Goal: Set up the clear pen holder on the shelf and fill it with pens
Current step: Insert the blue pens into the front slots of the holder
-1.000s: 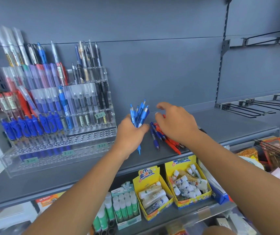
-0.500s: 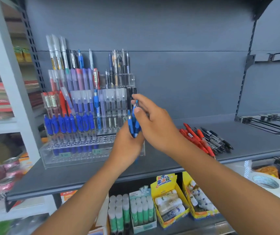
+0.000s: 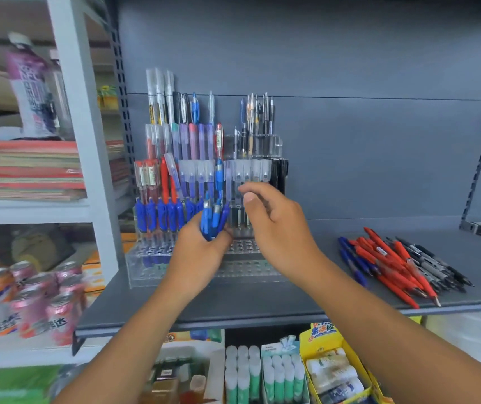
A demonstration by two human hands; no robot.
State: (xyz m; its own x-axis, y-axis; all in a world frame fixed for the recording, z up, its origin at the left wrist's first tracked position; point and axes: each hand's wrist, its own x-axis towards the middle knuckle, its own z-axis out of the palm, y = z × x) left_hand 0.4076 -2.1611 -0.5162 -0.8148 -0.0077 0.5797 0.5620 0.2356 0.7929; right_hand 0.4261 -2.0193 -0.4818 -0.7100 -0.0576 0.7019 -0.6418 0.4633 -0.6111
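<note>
Now, far left: a white rack (image 3: 70, 83) with stacked notebooks (image 3: 29, 170) and pink cans (image 3: 29, 301), all blurred.
Holder: the clear pen holder (image 3: 248, 269) stands at the left end of the grey shelf (image 3: 262, 304), against the back wall; its upper tiers are full, its front rows mostly bare.
Left hand: the left hand (image 3: 201, 252) is clenched round a bunch of blue pens (image 3: 213, 220), held upright, just before the holder.
Right hand: the right hand (image 3: 274, 225) hovers beside the bunch, fingers curled and thumb forward; whether it pinches a pen cannot be told.
Right: loose pens (image 3: 393, 263), red, blue and black, lie in a heap, well apart from the hands.
Changed: a second ago both hands worked at that heap; they have since carried the bunch over to the holder.
Meaning: gathering looks finished, and slotting blue pens into free holes likely comes next.
</note>
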